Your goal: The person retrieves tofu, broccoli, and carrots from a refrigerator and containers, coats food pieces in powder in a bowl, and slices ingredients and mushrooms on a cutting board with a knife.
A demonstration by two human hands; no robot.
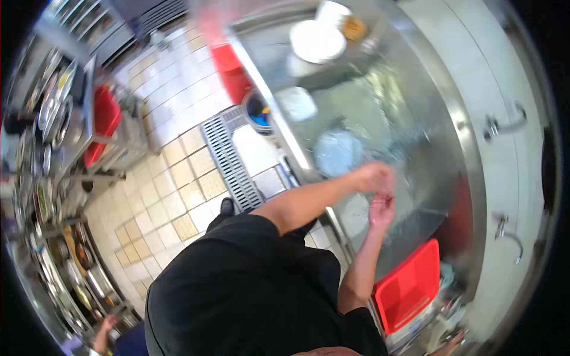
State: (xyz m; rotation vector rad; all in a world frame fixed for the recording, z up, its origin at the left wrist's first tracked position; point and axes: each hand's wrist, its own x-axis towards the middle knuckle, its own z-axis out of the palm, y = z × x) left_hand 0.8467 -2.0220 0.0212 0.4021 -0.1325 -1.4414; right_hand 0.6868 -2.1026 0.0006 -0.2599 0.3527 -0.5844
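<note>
The 2 hands are close together over the sink (pixel 458 115): left hand (pixel 376 176), right hand (pixel 382 207). Their fingers look curled but blur, so I cannot tell whether they grip anything. The pale blue round item (pixel 338 152) lies in the sink near the left hand; the red basin (pixel 408 291) sits beyond the right hand, apart from it.
</note>
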